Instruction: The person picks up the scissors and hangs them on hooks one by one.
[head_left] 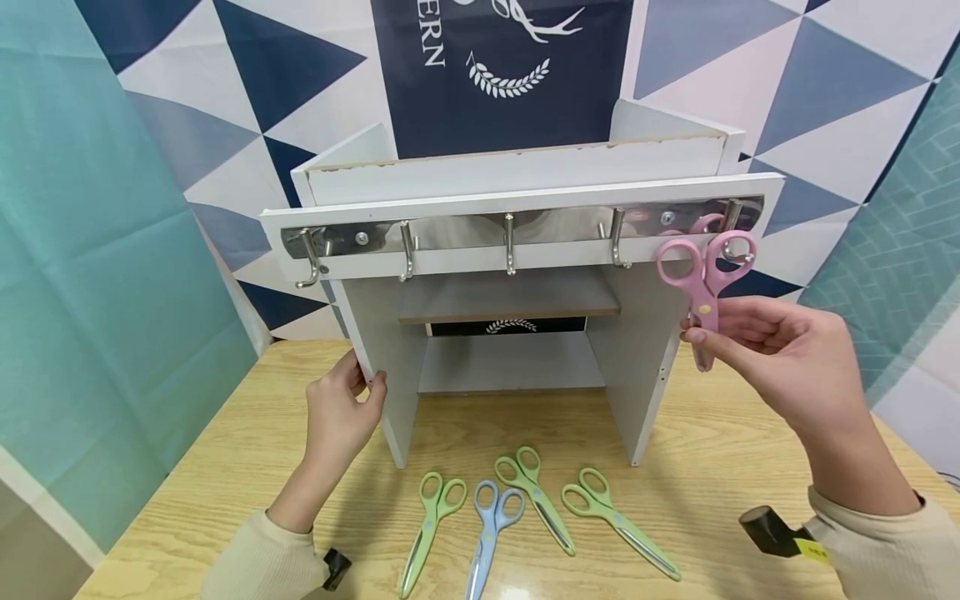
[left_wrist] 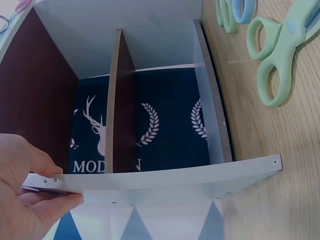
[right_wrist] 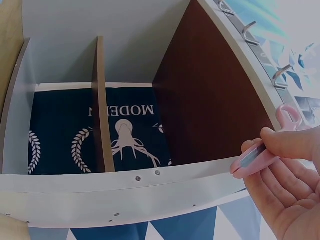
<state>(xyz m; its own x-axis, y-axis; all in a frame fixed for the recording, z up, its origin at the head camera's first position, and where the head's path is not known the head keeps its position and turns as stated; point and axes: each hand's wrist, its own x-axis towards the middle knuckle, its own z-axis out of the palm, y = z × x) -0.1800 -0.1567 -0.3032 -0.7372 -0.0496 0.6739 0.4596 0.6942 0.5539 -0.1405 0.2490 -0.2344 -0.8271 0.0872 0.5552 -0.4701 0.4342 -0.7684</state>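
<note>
My right hand (head_left: 780,358) pinches pink scissors (head_left: 702,292) by the blade end, between thumb and fingers, with the handle loops pointing up. One loop overlaps the rightmost metal hook (head_left: 731,218) on the white shelf's front rail (head_left: 450,200). In the right wrist view the scissors (right_wrist: 255,162) lie close to the shelf's side panel. My left hand (head_left: 341,408) grips the front edge of the left side panel (head_left: 382,375), and the left wrist view shows thumb and fingers on either side of that edge.
Green scissors (head_left: 431,521), blue scissors (head_left: 489,533) and more green scissors (head_left: 611,517) lie on the wooden table (head_left: 247,467) before the shelf. Several other hooks (head_left: 510,242) line the rail. A patterned cloth (head_left: 300,75) hangs behind.
</note>
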